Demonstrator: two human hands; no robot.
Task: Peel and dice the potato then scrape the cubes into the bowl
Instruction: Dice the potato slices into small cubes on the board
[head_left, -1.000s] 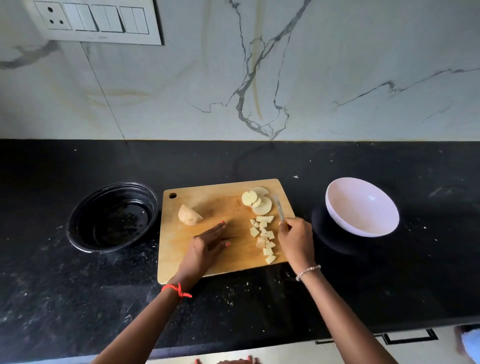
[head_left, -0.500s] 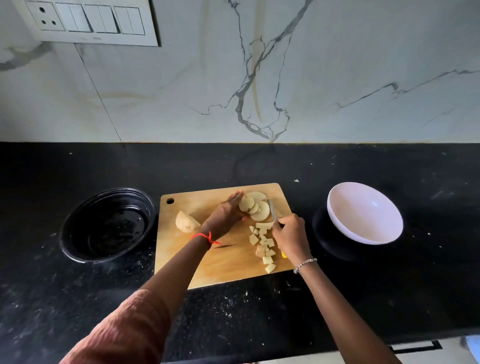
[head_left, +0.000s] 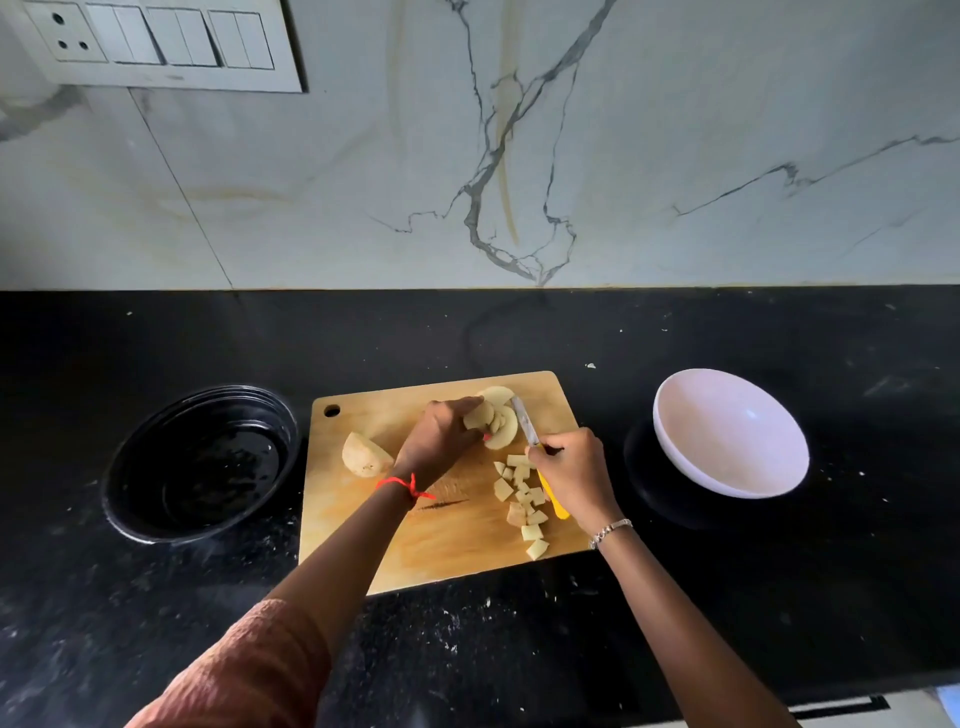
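Left hand: moved up the cutting board to the potato slices, pinching one (a pale round).
Right hand: still grips the yellow-handled knife beside the cubes.

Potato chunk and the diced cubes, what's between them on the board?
The left hand and its red-threaded wrist cross between the potato chunk and the cubes, over bare cutting board, in the head view.

The cutting board lies between 2 bowls: one left, the other right.
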